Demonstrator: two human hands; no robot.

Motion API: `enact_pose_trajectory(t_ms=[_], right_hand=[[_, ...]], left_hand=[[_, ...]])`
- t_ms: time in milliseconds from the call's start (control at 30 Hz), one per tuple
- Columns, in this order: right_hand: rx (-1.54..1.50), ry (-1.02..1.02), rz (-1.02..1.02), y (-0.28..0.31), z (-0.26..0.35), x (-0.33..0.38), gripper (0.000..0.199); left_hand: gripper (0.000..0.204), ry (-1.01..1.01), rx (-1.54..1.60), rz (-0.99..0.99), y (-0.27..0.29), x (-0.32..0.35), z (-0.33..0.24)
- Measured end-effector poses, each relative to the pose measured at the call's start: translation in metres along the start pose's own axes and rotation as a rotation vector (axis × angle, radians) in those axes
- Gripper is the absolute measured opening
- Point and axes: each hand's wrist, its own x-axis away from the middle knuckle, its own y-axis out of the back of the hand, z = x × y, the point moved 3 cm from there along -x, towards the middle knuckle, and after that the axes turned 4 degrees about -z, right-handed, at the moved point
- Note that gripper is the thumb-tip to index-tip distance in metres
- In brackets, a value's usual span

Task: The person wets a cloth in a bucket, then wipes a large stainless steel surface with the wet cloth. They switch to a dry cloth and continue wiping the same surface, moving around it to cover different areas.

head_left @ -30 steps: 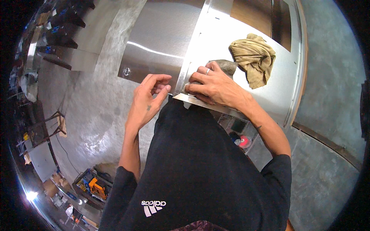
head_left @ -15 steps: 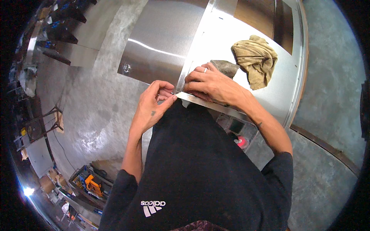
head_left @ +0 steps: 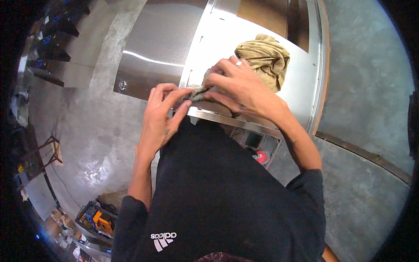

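Observation:
My left hand [head_left: 159,113] is at the near left corner of a metal cabinet frame [head_left: 244,122], its thumb and index finger closed on one end of a grey rag [head_left: 198,93]. Gripping the other part of that rag, my right hand [head_left: 240,87] is just inside the frame's near edge, fingers curled, a ring on one of them. The rag stretches between the two hands over the corner. Beyond my right hand a crumpled tan cloth [head_left: 268,56] lies on the white inner panel [head_left: 218,37]. My right palm hides part of the rag.
To the left, a brushed metal door [head_left: 155,48] is swung out from the frame. A crate with orange tools [head_left: 102,222] stands on the concrete floor at lower left. A red round object [head_left: 261,156] sits below the frame, near my right forearm.
My right hand has brought the grey rag toward the corner, and my left fingers now pinch its end. The whole view has shifted, so the cabinet appears farther left.

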Motion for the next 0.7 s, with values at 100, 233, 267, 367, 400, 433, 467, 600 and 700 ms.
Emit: enact_pose_trajectory(t_ms=[100, 233, 267, 367, 400, 433, 467, 600, 700], right_hand=[[0.189, -0.157, 0.123, 0.003, -0.005, 0.038, 0.037], [0.305, -0.183, 0.150, -0.008, -0.016, 0.044, 0.040], [0.313, -0.130, 0.081, -0.009, -0.016, 0.042, 0.040], [0.297, -0.013, -0.065, -0.012, -0.021, 0.038, 0.038], [0.272, -0.030, -0.045, -0.017, -0.026, 0.041, 0.038], [0.246, -0.047, -0.025, -0.024, -0.033, 0.046, 0.038], [0.221, -0.064, -0.004, -0.026, -0.036, 0.050, 0.037], [0.191, -0.034, 0.018, 0.007, -0.010, 0.041, 0.042], [-0.186, -0.016, -0.025, -0.001, 0.007, 0.023, 0.035]], left_hand=[[0.028, -0.139, -0.127, 0.074, -0.006, -0.009, -0.002], [0.026, -0.232, -0.204, 0.104, -0.015, -0.013, 0.000], [0.025, -0.253, -0.211, 0.095, -0.015, -0.014, 0.000], [0.023, -0.241, -0.231, 0.096, -0.017, -0.014, 0.002], [0.023, -0.239, -0.231, 0.104, -0.017, -0.015, 0.002], [0.023, -0.236, -0.231, 0.112, -0.017, -0.015, 0.001], [0.023, -0.234, -0.231, 0.120, -0.016, -0.016, 0.000], [0.023, -0.198, -0.223, 0.115, -0.016, -0.011, 0.001], [0.023, -0.196, -0.188, 0.111, -0.015, -0.012, 0.001]])
